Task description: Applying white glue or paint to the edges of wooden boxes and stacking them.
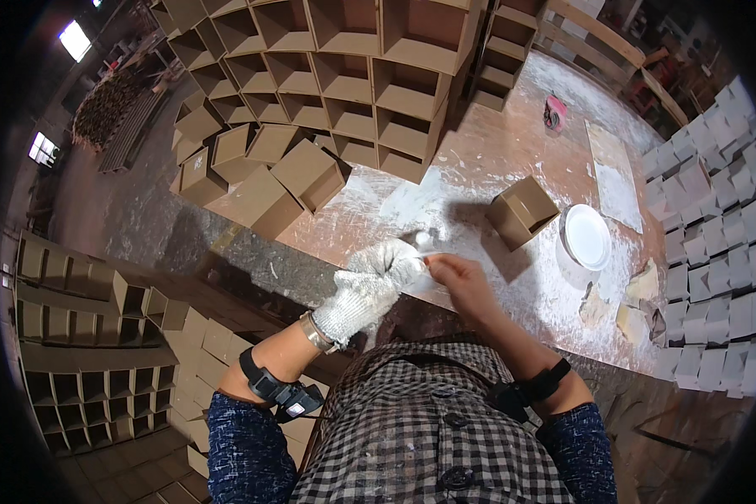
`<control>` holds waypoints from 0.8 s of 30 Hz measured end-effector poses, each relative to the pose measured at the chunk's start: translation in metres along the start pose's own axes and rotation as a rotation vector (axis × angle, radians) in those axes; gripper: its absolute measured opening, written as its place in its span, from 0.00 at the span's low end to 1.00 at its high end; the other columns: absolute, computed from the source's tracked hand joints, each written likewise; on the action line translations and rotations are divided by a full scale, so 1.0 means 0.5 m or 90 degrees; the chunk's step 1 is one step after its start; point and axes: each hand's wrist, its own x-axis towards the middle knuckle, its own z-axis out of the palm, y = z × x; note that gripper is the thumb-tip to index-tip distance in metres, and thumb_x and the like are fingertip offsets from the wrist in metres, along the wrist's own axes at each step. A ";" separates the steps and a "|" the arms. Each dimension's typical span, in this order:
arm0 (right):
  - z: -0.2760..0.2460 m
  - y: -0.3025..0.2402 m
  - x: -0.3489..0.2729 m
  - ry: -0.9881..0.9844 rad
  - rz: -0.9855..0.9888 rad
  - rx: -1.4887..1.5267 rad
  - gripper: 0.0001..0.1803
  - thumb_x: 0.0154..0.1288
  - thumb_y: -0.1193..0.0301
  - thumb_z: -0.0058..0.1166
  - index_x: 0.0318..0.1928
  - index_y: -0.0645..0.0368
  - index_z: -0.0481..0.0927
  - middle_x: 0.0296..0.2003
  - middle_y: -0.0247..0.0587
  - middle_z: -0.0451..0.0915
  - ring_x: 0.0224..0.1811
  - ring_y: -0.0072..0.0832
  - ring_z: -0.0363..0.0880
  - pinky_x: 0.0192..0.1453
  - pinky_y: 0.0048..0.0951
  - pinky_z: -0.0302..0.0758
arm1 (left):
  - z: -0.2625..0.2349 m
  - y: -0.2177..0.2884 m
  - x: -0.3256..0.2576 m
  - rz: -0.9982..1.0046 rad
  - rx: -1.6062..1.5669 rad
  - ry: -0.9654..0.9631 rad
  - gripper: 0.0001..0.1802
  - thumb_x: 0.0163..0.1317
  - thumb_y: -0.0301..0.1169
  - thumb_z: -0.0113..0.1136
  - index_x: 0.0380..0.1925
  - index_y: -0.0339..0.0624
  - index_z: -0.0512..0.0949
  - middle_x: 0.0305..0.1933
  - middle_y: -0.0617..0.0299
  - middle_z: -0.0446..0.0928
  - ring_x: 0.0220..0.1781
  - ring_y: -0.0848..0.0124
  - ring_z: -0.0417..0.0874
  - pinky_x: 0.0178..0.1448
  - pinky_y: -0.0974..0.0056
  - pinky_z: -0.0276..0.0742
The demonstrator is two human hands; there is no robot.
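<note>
Open cardboard box [522,210], white bowl [586,236], stacked cardboard cubbies [344,76], red tape roll [554,113]

Small white piece [424,241] pinched between both hands, above worktable.

The table [512,160] was brown and smeared with white powder. A stack of open brown cubby boxes [336,76] stood along its far left side, loose boxes [265,181] at its left corner. One small open box [522,210] sat mid-table beside a white round lid [587,237]; a pink object [554,113] lay toward the far edge.
</note>
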 end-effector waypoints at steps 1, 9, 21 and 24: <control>0.000 0.008 0.007 0.000 0.001 0.000 0.14 0.68 0.66 0.48 0.43 0.65 0.80 0.36 0.34 0.81 0.38 0.25 0.76 0.46 0.26 0.71 | 0.009 0.013 -0.007 0.014 -0.055 -0.010 0.11 0.62 0.35 0.61 0.37 0.40 0.77 0.34 0.62 0.79 0.32 0.74 0.80 0.39 0.68 0.75; -0.051 -0.090 0.073 -0.194 0.043 0.347 0.05 0.59 0.80 0.52 0.36 0.68 0.78 0.29 0.40 0.78 0.32 0.30 0.79 0.35 0.27 0.74 | 0.041 0.007 -0.040 0.212 0.325 -0.075 0.08 0.62 0.34 0.58 0.36 0.41 0.76 0.34 0.51 0.77 0.37 0.54 0.79 0.42 0.56 0.73; 0.013 -0.092 0.044 -0.021 0.018 0.134 0.11 0.64 0.70 0.54 0.45 0.60 0.79 0.36 0.33 0.80 0.37 0.20 0.76 0.39 0.22 0.73 | 0.017 0.094 -0.029 0.387 0.290 -0.156 0.11 0.55 0.29 0.63 0.39 0.44 0.78 0.36 0.54 0.77 0.42 0.55 0.78 0.48 0.55 0.74; -0.031 -0.068 0.082 -0.157 -0.033 0.208 0.13 0.67 0.75 0.46 0.51 0.59 0.75 0.39 0.36 0.79 0.37 0.21 0.77 0.40 0.22 0.74 | 0.012 0.106 -0.026 0.391 0.347 -0.191 0.11 0.52 0.28 0.65 0.37 0.45 0.78 0.36 0.54 0.76 0.42 0.56 0.78 0.47 0.56 0.75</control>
